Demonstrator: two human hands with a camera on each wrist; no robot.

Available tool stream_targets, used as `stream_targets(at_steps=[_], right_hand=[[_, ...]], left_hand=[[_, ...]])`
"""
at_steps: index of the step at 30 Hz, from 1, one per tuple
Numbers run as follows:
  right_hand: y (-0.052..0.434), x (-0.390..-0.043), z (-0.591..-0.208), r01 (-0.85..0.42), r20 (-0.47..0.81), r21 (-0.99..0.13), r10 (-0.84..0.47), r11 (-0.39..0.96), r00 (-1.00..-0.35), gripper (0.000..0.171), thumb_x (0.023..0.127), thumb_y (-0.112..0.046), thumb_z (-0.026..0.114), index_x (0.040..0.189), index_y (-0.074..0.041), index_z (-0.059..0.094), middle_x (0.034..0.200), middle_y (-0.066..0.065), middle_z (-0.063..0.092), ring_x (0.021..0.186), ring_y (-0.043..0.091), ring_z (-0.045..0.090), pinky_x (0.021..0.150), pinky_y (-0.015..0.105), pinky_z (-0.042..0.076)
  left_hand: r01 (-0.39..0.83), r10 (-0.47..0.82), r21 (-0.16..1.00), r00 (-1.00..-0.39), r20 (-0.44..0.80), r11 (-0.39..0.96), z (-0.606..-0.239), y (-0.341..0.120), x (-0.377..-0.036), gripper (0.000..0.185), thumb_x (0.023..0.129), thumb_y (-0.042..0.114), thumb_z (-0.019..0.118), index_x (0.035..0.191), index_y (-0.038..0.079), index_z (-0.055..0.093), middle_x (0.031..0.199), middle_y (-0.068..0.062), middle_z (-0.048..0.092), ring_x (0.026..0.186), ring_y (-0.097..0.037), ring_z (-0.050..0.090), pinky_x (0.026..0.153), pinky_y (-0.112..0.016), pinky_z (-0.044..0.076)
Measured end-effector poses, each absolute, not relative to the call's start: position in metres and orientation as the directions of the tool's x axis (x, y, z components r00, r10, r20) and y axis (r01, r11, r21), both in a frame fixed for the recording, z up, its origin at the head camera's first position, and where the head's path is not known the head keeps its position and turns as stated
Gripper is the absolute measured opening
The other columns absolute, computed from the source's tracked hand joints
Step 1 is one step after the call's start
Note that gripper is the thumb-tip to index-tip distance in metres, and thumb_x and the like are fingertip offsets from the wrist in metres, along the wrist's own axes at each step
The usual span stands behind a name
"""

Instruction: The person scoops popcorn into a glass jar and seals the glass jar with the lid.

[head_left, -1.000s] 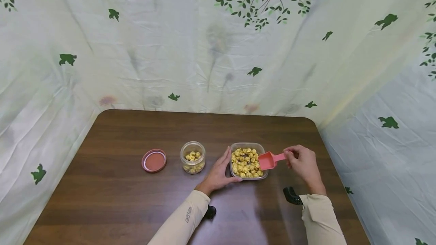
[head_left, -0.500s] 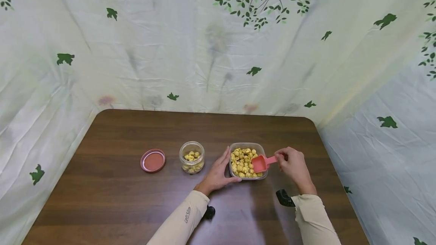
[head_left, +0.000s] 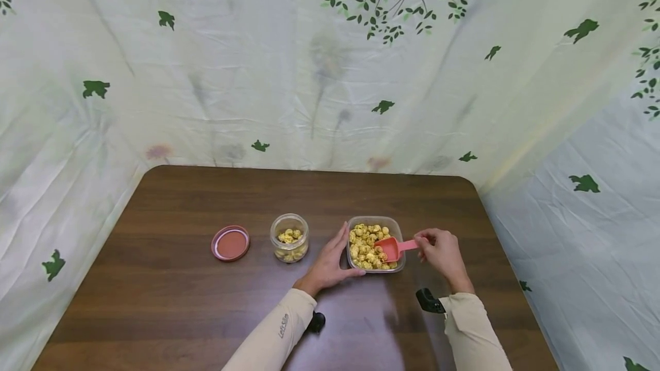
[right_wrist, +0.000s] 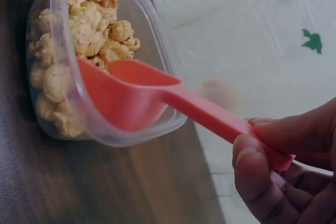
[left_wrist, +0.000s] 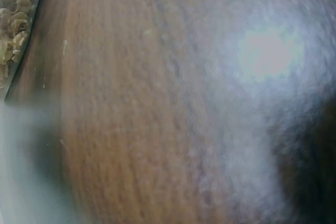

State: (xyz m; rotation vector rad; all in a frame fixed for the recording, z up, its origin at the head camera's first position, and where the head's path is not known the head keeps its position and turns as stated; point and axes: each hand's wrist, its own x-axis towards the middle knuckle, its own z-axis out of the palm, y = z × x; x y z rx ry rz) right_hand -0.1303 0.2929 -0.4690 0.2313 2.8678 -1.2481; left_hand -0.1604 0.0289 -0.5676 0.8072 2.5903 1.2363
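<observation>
A clear plastic container [head_left: 390, 222] of caramel popcorn [head_left: 363, 239] stands on the table. My left hand [head_left: 328, 266] holds its left side, fingers along the wall and thumb across the near corner. My right hand [head_left: 444, 253] pinches the handle end of a pink scoop [head_left: 390, 249] between thumb and fingers. In the right wrist view the scoop [right_wrist: 128, 100] lies tilted inside the container's rim, its front edge among the popcorn pieces. Its visible bowl looks bare there. The left wrist view shows only a corner of the container, with popcorn [left_wrist: 16, 19].
Left of my left hand stands an uncovered clear jar [head_left: 290, 253], partly filled with popcorn. Farther left a red lid [head_left: 231, 243] lies on the brown wooden table [head_left: 170, 291]. A white curtain [head_left: 289, 73] with leaf prints hangs behind the table.
My right hand has moved left with the scoop, from the container's right rim into the popcorn. The scoop's front now sits among the pieces. My left hand keeps its place on the container.
</observation>
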Motion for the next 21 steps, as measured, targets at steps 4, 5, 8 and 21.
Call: stream_targets(at_steps=[4, 5, 8, 21], right_hand=[[0.297, -0.131, -0.476, 0.181, -0.100, -0.757, 0.163, 0.627, -0.982, 0.013, 0.093, -0.004, 0.062, 0.097, 0.006, 0.068, 0.068, 0.009, 0.062, 0.052, 0.016, 0.058, 0.051, 0.032, 0.054], [0.297, -0.131, -0.478, 0.190, -0.109, -0.763, 0.167, 0.618, -0.980, 0.014, 0.093, -0.004, 0.061, 0.097, 0.007, 0.068, 0.068, 0.010, 0.062, 0.052, 0.017, 0.058, 0.052, 0.033, 0.054], [0.298, -0.131, -0.481, 0.214, -0.130, -0.774, 0.181, 0.596, -0.975, 0.014, 0.093, -0.004, 0.061, 0.098, 0.006, 0.068, 0.067, 0.009, 0.061, 0.053, 0.017, 0.058, 0.053, 0.035, 0.055], [0.295, -0.134, -0.494, 0.253, -0.173, -0.805, 0.196, 0.537, -0.965, 0.014, 0.093, -0.003, 0.061, 0.099, 0.009, 0.067, 0.068, 0.010, 0.061, 0.054, 0.016, 0.057, 0.055, 0.038, 0.055]], left_hand=[[0.402, 0.537, 0.755, -0.840, 0.079, 0.518, -0.567, 0.029, -0.161, 0.110, 0.076, 0.046, 0.079, 0.153, 0.001, 0.014, 0.161, -0.014, 0.009, 0.144, -0.031, 0.020, 0.114, -0.043, 0.025], [0.404, 0.538, 0.754, -0.839, 0.081, 0.517, -0.567, 0.028, -0.161, 0.110, 0.076, 0.046, 0.079, 0.153, 0.001, 0.014, 0.161, -0.014, 0.009, 0.144, -0.032, 0.021, 0.114, -0.043, 0.026], [0.407, 0.538, 0.755, -0.839, 0.086, 0.514, -0.567, 0.028, -0.160, 0.110, 0.076, 0.045, 0.079, 0.153, 0.000, 0.014, 0.160, -0.016, 0.010, 0.143, -0.033, 0.021, 0.114, -0.044, 0.026], [0.403, 0.539, 0.757, -0.838, 0.081, 0.514, -0.566, 0.029, -0.160, 0.110, 0.077, 0.045, 0.079, 0.153, 0.001, 0.013, 0.160, -0.016, 0.010, 0.144, -0.031, 0.020, 0.114, -0.043, 0.025]])
